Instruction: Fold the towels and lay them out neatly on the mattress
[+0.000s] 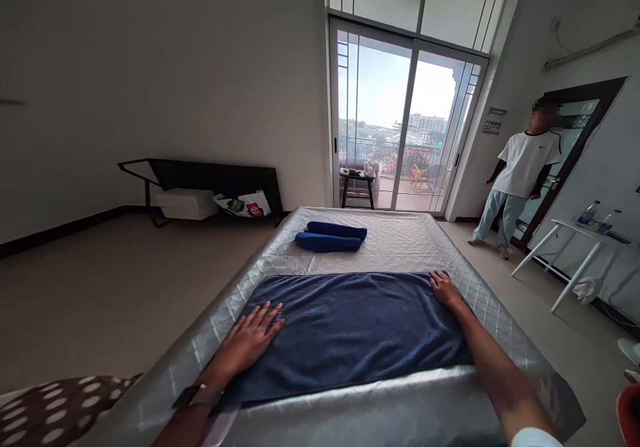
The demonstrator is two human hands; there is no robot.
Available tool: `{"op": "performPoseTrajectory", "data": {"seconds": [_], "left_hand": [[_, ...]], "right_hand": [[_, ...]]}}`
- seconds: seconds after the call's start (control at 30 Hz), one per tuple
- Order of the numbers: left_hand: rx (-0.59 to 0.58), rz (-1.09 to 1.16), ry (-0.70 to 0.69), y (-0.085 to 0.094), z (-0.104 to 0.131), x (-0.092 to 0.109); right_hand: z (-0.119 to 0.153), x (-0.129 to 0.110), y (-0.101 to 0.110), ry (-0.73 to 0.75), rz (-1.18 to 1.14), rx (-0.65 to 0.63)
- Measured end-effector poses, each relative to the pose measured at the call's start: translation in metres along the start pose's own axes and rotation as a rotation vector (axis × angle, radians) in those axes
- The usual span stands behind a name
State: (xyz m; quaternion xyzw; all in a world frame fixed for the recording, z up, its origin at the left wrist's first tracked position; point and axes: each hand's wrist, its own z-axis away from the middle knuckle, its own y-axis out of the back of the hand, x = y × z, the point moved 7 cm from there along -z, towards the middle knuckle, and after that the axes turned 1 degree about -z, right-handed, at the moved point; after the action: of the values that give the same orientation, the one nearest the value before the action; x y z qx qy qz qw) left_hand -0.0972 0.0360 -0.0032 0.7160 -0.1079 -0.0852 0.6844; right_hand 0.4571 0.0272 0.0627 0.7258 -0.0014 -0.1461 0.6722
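Note:
A dark blue towel point(350, 327) lies spread out across the near part of a mattress point(400, 234) with a silvery cover. On the towel's left side my left hand point(253, 334) rests flat, palm down, fingers spread. My right hand point(445, 288) lies on the towel's far right corner, its fingers stretched towards the edge. Soft wrinkles run across the cloth, mostly at the right. Beyond the towel, two rolled blue towels point(330, 240) sit side by side on the mattress.
A person point(530, 160) stands by the door at the right, near a small white table point(585, 230) with bottles. A black frame point(215, 175) with a white box point(186, 204) stands at the left wall. Brown polka-dot fabric point(65, 404) shows at the lower left.

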Motion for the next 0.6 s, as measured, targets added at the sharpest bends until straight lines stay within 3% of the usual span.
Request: {"op": "performPoseTrajectory", "data": {"seconds": [0.1, 0.2, 0.27, 0.37, 0.47, 0.6], "left_hand": [[-0.092, 0.058, 0.042, 0.027, -0.016, -0.003], [-0.035, 0.039, 0.115, 0.059, -0.043, 0.004], [0.013, 0.029, 0.101, 0.065, -0.061, 0.016], [0.004, 0.045, 0.107, 0.045, -0.079, 0.023], [0.009, 0.054, 0.133, 0.020, -0.085, 0.016], [0.028, 0.049, 0.170, 0.011, -0.083, 0.009]], "right_hand": [[0.004, 0.003, -0.011, -0.016, -0.002, 0.012], [0.005, 0.006, -0.015, -0.045, 0.026, 0.027], [0.003, 0.008, -0.016, -0.063, 0.056, 0.034], [-0.001, 0.010, -0.020, -0.059, 0.078, 0.027], [-0.004, 0.013, -0.024, -0.058, 0.084, 0.023], [-0.003, 0.014, -0.024, -0.055, 0.095, 0.033]]}}
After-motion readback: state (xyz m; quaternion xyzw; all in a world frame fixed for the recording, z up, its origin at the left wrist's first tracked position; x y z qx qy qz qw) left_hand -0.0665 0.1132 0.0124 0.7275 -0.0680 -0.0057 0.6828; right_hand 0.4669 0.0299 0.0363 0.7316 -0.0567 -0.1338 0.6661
